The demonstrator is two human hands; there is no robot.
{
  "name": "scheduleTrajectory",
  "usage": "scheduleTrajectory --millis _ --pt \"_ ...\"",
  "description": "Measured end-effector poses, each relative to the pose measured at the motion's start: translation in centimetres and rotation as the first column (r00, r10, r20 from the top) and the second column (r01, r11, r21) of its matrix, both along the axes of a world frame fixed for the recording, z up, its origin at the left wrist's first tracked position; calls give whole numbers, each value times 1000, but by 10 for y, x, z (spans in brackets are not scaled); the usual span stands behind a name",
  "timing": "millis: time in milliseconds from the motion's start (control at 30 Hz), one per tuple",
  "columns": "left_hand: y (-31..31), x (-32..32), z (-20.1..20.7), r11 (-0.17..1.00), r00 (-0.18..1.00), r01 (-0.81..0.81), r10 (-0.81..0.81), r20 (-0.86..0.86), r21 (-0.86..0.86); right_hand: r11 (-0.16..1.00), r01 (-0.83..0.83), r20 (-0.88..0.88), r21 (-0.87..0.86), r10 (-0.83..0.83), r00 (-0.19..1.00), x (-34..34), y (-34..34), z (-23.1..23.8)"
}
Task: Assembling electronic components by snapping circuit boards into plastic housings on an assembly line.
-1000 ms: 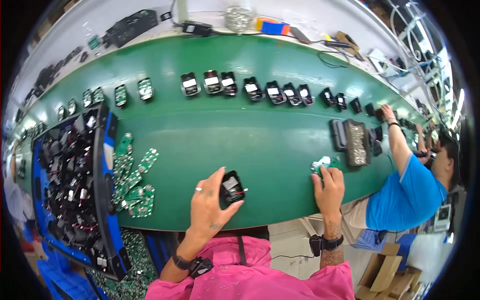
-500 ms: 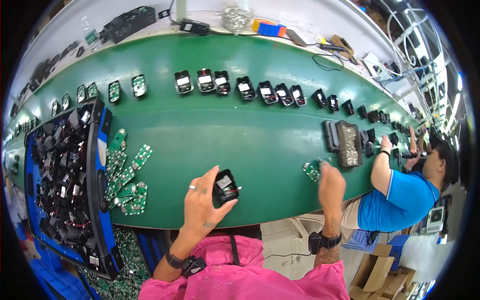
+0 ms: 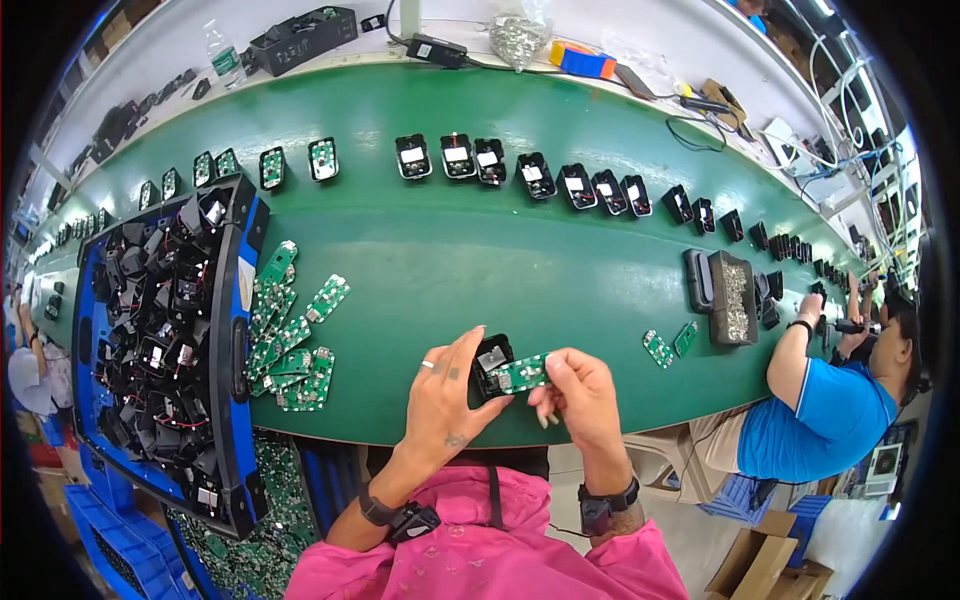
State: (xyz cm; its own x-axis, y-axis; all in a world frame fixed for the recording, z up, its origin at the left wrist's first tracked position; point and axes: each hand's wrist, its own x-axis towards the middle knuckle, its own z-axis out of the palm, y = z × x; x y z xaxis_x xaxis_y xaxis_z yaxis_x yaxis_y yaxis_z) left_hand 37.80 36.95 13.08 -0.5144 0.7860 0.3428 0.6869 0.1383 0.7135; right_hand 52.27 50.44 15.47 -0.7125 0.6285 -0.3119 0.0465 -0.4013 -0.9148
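My left hand (image 3: 445, 405) grips a small black plastic housing (image 3: 492, 352) between thumb and fingers, on the green table near its front edge. A pale block shows inside the housing. Pinched in my right hand (image 3: 580, 392) is a green circuit board (image 3: 524, 373), tilted over the housing's open side and overlapping it. Whether the board touches the housing I cannot tell. To the right lie two loose circuit boards (image 3: 657, 348). A heap of circuit boards (image 3: 290, 350) lies left of my hands, beside a blue-edged crate (image 3: 241, 400) full of black housings.
A row of black housings (image 3: 577, 187) runs along the far side of the table. Right of me stands a box of small metal parts (image 3: 735, 300) beside a dark tray (image 3: 699, 280). A co-worker in a blue shirt (image 3: 825, 415) sits at the right.
My right hand has come left from the loose boards, bringing a circuit board to the housing. The left hand still holds the housing. The whole view has shifted a little.
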Motion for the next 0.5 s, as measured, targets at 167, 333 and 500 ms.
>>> scheduleTrajectory --millis 167,333,500 --pt "1 1 2 1000 1000 7 -7 1 30 986 -51 87 158 37 995 -6 -16 -3" --pt "-6 5 15 995 970 -39 15 242 95 833 12 141 553 -108 984 -17 -30 -6" --pt "-8 7 9 980 640 42 -177 748 196 779 4 172 626 -143 975 -17 -31 -9"
